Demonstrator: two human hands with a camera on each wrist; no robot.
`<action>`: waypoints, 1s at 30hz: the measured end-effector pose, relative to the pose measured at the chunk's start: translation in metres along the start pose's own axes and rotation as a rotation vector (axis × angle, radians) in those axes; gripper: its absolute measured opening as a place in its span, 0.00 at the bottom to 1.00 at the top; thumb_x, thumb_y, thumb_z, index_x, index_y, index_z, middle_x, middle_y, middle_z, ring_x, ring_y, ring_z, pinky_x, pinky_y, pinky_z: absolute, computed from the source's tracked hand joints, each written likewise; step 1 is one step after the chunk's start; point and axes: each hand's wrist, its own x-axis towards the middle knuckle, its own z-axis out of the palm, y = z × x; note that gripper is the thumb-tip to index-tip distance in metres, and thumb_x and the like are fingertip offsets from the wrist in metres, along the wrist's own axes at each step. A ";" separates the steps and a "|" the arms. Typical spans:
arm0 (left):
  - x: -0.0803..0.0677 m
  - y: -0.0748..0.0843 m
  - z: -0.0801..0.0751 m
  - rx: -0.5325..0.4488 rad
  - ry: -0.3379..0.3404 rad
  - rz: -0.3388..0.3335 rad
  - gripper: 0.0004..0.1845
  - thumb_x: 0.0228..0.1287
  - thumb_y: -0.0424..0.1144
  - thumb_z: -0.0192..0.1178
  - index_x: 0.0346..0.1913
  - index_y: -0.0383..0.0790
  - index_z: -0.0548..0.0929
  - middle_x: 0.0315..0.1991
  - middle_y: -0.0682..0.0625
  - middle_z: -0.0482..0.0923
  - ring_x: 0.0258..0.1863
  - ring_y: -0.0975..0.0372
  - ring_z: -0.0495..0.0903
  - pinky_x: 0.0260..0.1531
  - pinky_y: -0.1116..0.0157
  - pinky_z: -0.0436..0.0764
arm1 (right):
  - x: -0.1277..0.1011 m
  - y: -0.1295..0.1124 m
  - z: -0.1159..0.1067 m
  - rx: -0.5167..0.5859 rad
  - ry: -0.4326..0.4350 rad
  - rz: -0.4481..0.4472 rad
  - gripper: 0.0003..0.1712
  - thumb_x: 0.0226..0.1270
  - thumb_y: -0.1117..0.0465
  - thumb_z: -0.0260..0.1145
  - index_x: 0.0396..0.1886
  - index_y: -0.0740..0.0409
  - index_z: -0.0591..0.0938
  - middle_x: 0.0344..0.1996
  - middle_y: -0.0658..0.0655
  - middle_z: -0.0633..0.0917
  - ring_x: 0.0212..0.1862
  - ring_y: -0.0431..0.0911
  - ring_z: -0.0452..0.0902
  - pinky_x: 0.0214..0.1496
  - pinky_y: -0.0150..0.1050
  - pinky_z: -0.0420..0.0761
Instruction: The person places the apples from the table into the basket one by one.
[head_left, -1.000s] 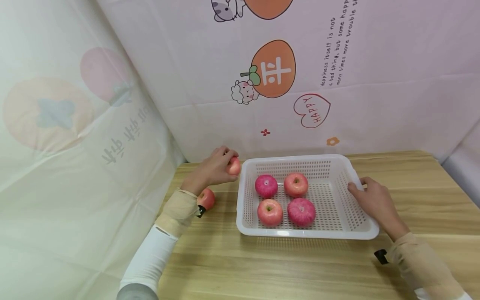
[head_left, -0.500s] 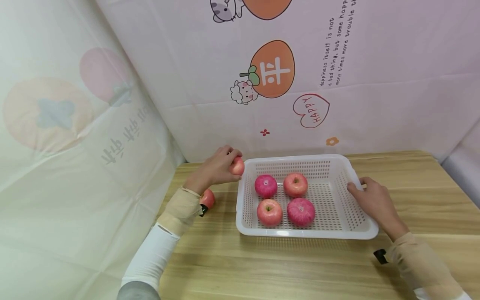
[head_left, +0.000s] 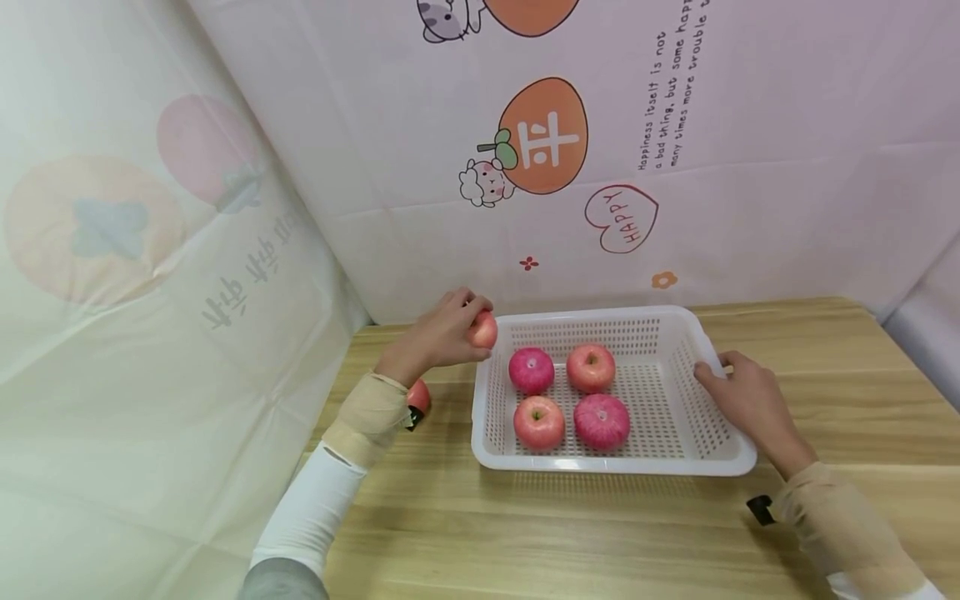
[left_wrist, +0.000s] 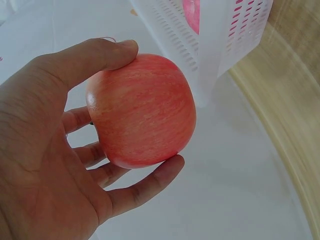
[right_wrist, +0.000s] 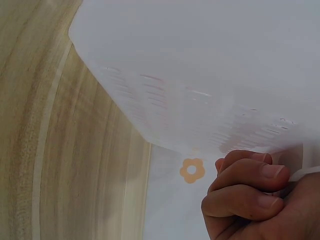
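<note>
Left hand (head_left: 435, 337) grips an apple (head_left: 483, 330) at the basket's (head_left: 611, 467) far-left corner.
Right hand (head_left: 738, 398), fingers curled, holds the right rim. Wall print reads "HAPPY" (head_left: 625, 220); another apple (head_left: 417, 397) is half hidden behind the left wrist.

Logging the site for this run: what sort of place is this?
Probably a staged tabletop set, not a real kitchen: a wooden table boxed in by cartoon-printed sheets, with a white basket of apples. The left hand holds an apple; the right hand grips the basket rim.
</note>
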 end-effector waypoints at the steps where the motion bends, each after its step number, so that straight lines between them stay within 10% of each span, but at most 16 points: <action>1: 0.000 0.001 0.000 0.002 -0.004 -0.001 0.36 0.60 0.50 0.73 0.70 0.45 0.76 0.65 0.45 0.72 0.63 0.52 0.71 0.55 0.56 0.83 | 0.000 0.001 0.000 -0.002 -0.002 -0.002 0.42 0.84 0.43 0.51 0.68 0.83 0.68 0.42 0.77 0.86 0.28 0.48 0.86 0.25 0.43 0.85; 30: 0.014 0.025 -0.001 -0.037 -0.006 0.043 0.35 0.59 0.49 0.74 0.70 0.48 0.76 0.64 0.47 0.72 0.61 0.55 0.72 0.52 0.58 0.85 | -0.001 0.001 0.000 0.006 -0.007 -0.007 0.41 0.84 0.42 0.51 0.67 0.81 0.69 0.44 0.77 0.86 0.30 0.50 0.87 0.26 0.43 0.86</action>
